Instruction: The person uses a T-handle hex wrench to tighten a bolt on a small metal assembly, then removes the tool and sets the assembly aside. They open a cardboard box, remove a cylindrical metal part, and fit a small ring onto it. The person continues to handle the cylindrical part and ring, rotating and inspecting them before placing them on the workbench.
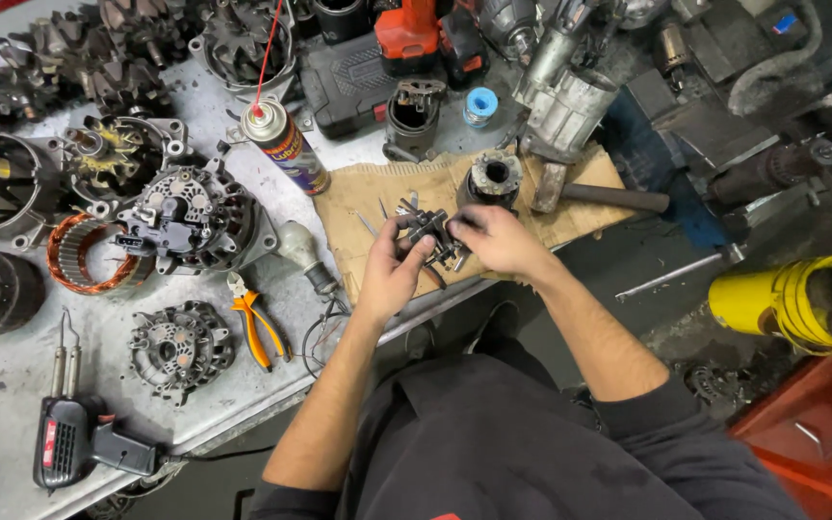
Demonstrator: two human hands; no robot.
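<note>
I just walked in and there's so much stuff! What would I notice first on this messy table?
Probably the two hands in the middle: the left hand and right hand hold a small dark metal part over a sheet of cardboard. Next, the bright colours: orange pliers near the table's front edge, a spray can with a red straw further back, and a yellow cylinder at the far right.

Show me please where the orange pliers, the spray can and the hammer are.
orange pliers (256, 330): head view, on the orange handles.
spray can (287, 146): head view, middle of the can body.
hammer (613, 197): head view, on the dark handle.
</note>
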